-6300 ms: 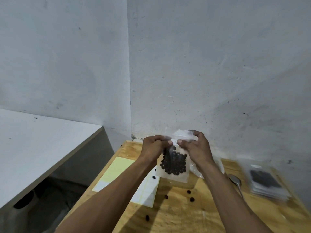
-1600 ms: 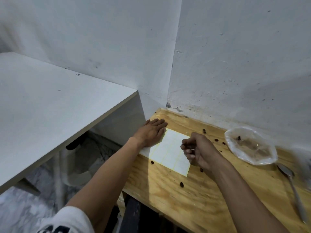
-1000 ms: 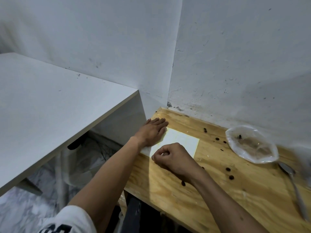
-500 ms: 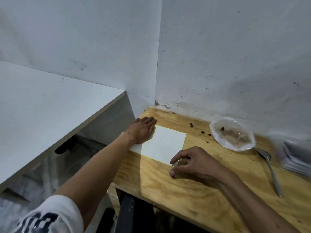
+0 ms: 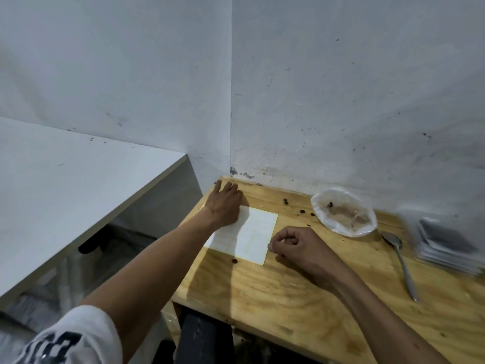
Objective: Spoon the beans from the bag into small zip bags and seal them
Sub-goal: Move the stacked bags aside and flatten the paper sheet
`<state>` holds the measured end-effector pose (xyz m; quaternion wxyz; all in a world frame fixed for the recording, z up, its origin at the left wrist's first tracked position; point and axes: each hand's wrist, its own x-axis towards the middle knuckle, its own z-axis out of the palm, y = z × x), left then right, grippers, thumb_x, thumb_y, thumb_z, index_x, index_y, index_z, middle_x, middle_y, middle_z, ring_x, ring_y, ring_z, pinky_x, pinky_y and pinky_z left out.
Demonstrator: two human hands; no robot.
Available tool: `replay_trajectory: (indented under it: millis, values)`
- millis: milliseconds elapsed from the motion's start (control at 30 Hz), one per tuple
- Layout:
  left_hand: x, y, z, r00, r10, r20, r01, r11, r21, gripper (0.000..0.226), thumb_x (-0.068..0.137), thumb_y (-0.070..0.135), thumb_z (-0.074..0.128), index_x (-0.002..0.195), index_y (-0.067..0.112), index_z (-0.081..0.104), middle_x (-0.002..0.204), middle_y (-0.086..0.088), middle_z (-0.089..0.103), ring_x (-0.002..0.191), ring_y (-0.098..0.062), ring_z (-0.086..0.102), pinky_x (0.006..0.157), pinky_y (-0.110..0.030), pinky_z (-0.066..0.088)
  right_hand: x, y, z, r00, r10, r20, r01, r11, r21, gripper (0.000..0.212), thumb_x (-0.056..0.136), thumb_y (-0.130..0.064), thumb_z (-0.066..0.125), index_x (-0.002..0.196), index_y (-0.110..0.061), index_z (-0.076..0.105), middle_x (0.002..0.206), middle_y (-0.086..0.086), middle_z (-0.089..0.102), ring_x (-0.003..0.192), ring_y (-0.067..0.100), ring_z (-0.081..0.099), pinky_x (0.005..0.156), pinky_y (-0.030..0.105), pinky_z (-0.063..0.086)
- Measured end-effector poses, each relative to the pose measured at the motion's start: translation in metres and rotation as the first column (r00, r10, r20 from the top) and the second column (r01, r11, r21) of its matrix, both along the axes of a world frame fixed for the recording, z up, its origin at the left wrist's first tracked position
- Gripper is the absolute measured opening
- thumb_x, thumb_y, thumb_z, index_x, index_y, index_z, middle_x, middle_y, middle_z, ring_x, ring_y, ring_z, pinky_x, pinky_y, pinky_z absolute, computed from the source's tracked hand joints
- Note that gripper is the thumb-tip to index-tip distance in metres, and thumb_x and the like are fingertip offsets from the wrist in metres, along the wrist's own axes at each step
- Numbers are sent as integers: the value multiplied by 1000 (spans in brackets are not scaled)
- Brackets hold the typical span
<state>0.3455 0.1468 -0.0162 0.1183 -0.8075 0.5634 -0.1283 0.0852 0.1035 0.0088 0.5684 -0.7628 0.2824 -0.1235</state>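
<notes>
Clear bag (image 5: 343, 214) nearly empty — left hand (image 5: 225, 206) flat on sheet (image 5: 249, 236), right hand (image 5: 296, 245) curled, contents hidden.

Left hand (image 5: 224, 206) flat, palm down, fingers together pointing to 12 o'clock, forearm running back to 7 o'clock into a white sleeve (image 5: 76, 337). Right hand (image 5: 294, 244) at 3 o'clock of the left, curled in a loose fist, thumb pinched against index fingertip; forearm exits toward 5 o'clock.
</notes>
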Motion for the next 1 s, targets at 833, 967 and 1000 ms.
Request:
replay_trajectory:
  millis: [833, 967, 1000]
  values:
    - [-9, -15, -31, 857, -123, -500, 98, 992, -77, 62, 107, 50, 15, 162, 21, 9, 170, 3, 1, 156, -12, -2, 126, -42, -1, 27, -12, 15, 938, -334, 88, 180, 691, 700, 12, 81, -22, 42, 72, -14, 46, 58, 2, 40, 45, 10, 21, 37, 17, 13]
    - [-12, -20, -24, 926, -173, -335, 154, 985, -83, 69, 101, 48, 10, 153, 8, 32, 163, -12, 27, 149, -26, 27, 121, -45, 20, 3, -23, 13, 930, -366, -38, 366, 930, -7, 35, 86, -43, 70, 69, -12, 68, 63, 9, 63, 53, 13, 55, 53, 31, 50]
    - [-13, -22, -23, 938, -191, -289, 173, 981, -87, 77, 95, 50, 4, 148, 5, 37, 159, -15, 34, 144, -30, 35, 118, -45, 26, -2, -22, 8, 942, -332, -59, 317, 931, -180, 33, 82, -47, 76, 72, -16, 74, 63, 1, 68, 57, 7, 61, 59, 30, 53]
